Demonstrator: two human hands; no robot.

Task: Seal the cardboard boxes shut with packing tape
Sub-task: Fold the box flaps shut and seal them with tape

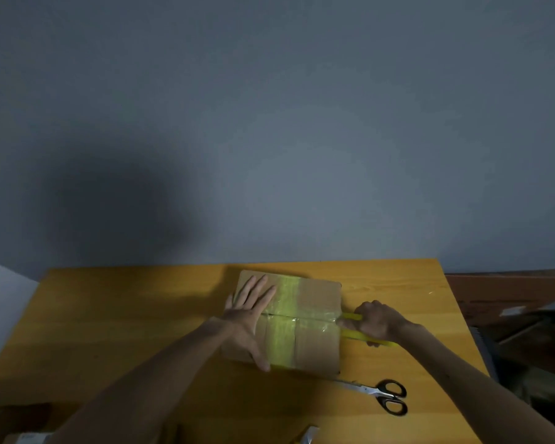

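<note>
Cardboard box [318,296] lies under the flat, spread left hand [247,315] while the right hand [374,318] grips the tape roll [353,334].

The left hand [249,318] lies flat on a taped brown cardboard box [318,299]; the right hand [377,320] grips a yellow tape roll [353,316], black-handled scissors [386,395] near its wrist.

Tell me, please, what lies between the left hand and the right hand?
Head view: the top of the brown cardboard box, crossed by a yellowish tape strip.
</note>
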